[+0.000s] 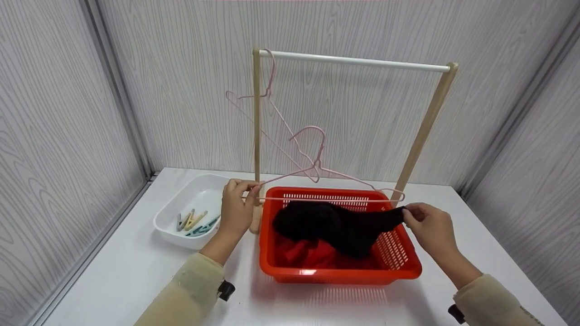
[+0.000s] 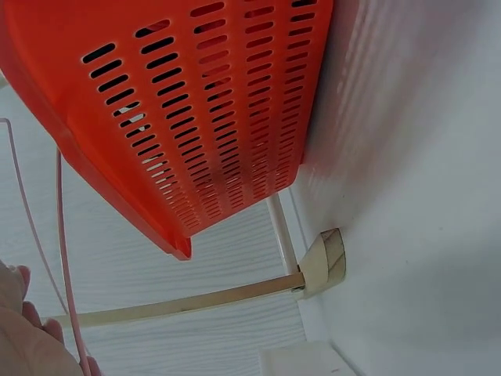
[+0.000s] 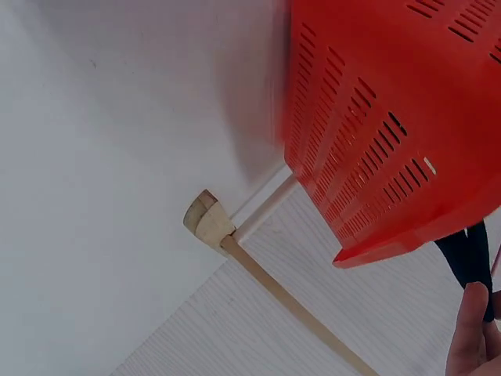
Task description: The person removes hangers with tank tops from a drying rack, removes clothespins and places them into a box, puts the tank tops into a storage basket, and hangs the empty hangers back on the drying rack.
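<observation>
My left hand [image 1: 238,206] pinches the left end of a pink clothes hanger [image 1: 326,199], which hangs level over the red basket with its hook up. Between thumb and fingers, my right hand [image 1: 430,224] grips the edge of a black garment [image 1: 358,226] at the basket's right rim. The rest of that black cloth lies bunched in the red basket [image 1: 335,273], on top of a red cloth [image 1: 306,253]. In the right wrist view the pinched black cloth [image 3: 470,262] stretches from the basket rim to my fingers. The left wrist view shows the hanger wire [image 2: 64,243] at my fingertips.
Behind the basket stands a rack with wooden posts [image 1: 423,129] and a white rail [image 1: 353,59]. A second pink hanger [image 1: 283,118] hangs at the rail's left end. To the left, a white tub [image 1: 165,228] holds several clothespins [image 1: 192,222]. Pale walls enclose the white table [image 1: 122,271].
</observation>
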### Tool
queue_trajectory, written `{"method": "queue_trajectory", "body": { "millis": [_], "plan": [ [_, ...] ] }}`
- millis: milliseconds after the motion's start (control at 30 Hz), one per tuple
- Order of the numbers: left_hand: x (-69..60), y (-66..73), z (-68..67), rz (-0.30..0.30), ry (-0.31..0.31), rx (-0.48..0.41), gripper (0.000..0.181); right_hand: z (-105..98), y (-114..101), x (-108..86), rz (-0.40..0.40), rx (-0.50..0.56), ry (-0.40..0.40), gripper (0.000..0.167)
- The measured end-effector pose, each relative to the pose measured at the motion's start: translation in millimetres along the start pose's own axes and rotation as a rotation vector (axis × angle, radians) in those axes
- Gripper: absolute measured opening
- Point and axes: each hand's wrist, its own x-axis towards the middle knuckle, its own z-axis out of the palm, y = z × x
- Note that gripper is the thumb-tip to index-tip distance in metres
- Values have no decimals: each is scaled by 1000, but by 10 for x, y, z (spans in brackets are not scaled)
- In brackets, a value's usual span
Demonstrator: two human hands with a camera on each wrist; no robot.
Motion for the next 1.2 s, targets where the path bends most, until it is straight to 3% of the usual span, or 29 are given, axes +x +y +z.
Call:
{"method": "queue_trajectory", "body": {
  "millis": [233,833,1000,1200],
  "plan": [
    [-7,-8,11,7,5,-10,16,130,-54,-62,-16,0,-83,11],
    [-37,15,27,4,8,-21,14,363,-182,-234,-53,53,-436,17],
    [-41,30,26,-13,-9,-21,17,346,-208,-234,-92,65,-429,16],
    [-30,32,29,-20,-19,-12,18,262,-269,-188,-146,65,-324,15]
  ]
}}
